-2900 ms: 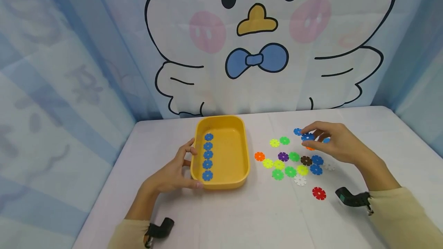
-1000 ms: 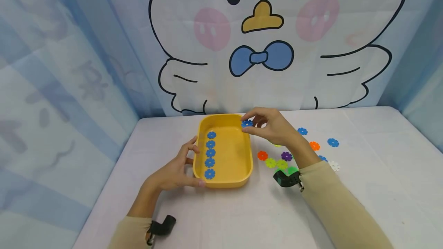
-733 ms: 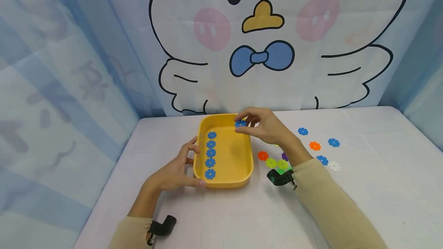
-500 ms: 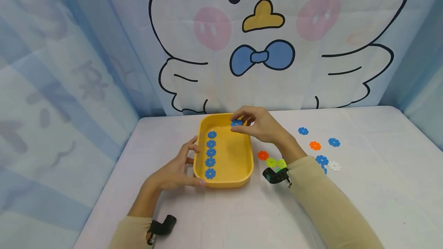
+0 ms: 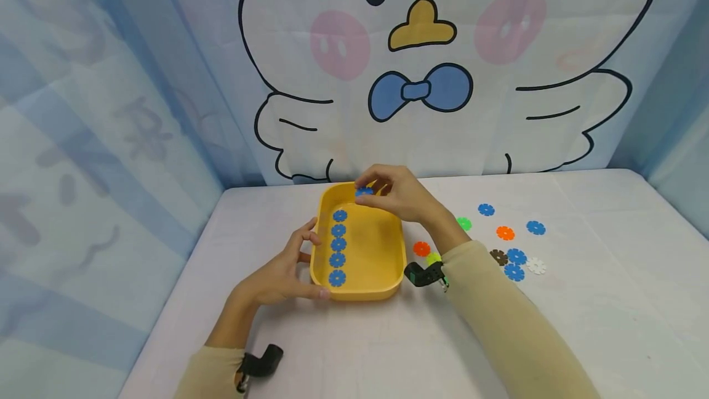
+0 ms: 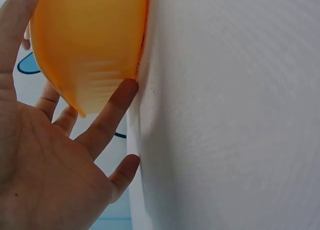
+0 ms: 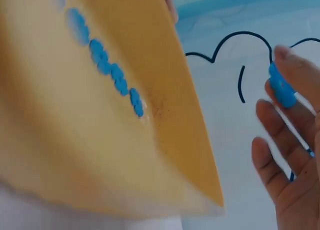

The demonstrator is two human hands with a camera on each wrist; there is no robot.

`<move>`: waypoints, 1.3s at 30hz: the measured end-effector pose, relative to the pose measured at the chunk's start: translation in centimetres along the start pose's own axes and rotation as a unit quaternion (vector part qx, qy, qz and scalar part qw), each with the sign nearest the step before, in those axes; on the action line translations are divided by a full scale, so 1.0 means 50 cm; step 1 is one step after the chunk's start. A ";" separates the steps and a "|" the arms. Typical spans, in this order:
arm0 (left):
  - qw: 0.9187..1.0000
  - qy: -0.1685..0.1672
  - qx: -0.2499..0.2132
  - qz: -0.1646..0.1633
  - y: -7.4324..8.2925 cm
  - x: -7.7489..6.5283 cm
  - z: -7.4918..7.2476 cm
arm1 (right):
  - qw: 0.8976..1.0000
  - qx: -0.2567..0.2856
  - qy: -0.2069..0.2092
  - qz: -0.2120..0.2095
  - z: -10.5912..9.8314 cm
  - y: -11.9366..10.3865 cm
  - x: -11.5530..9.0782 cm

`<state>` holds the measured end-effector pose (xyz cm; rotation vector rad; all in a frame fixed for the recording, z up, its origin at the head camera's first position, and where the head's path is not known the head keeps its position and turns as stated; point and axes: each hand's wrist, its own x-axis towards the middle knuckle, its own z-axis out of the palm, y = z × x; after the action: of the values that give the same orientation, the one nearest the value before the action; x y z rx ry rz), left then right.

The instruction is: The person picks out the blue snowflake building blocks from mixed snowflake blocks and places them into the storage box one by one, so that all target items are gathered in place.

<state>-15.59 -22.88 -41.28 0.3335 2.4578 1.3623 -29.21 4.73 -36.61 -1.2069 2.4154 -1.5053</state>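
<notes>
My right hand point(image 5: 401, 196) pinches a blue snowflake-shaped disc point(image 5: 364, 191) between thumb and fingers, over the far end of the yellow tray point(image 5: 371, 263). In the right wrist view the same blue disc point(image 7: 281, 87) shows edge-on between the fingertips, higher than the tray's rim. Along the tray's left side lies a column of several blue discs point(image 5: 338, 244). My left hand point(image 5: 271, 279) grips that side, its thumb at the near left corner. The left wrist view shows fingertips against the tray's outer wall point(image 6: 90, 34).
Loose discs lie right of the tray: two orange ones point(image 5: 505, 233), several blue point(image 5: 535, 228), a brown point(image 5: 498, 257), a white point(image 5: 536, 265) and a green point(image 5: 464, 223). My right forearm hides part of this group. A cartoon curtain point(image 5: 415, 140) hangs behind the table.
My right hand has picked up a blue disc from the loose group and carried it left to above the tray's far end. The left hand has kept its hold on the tray.
</notes>
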 end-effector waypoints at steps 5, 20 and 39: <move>1.000 0.003 0.005 0.000 0.000 0.000 0.000 | 1.000 -0.001 0.002 0.015 0.000 0.007 0.013; 1.000 0.006 0.009 -0.003 -0.003 0.000 0.001 | 0.998 -0.004 -0.026 0.048 0.032 0.018 0.045; 1.000 0.003 0.001 0.000 -0.006 -0.002 0.000 | 0.983 -0.074 -0.087 0.146 0.070 0.040 0.072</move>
<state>-15.54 -23.08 -41.51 0.3300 2.4626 1.3634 -31.42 0.30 -38.78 -0.9091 2.4865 -1.1096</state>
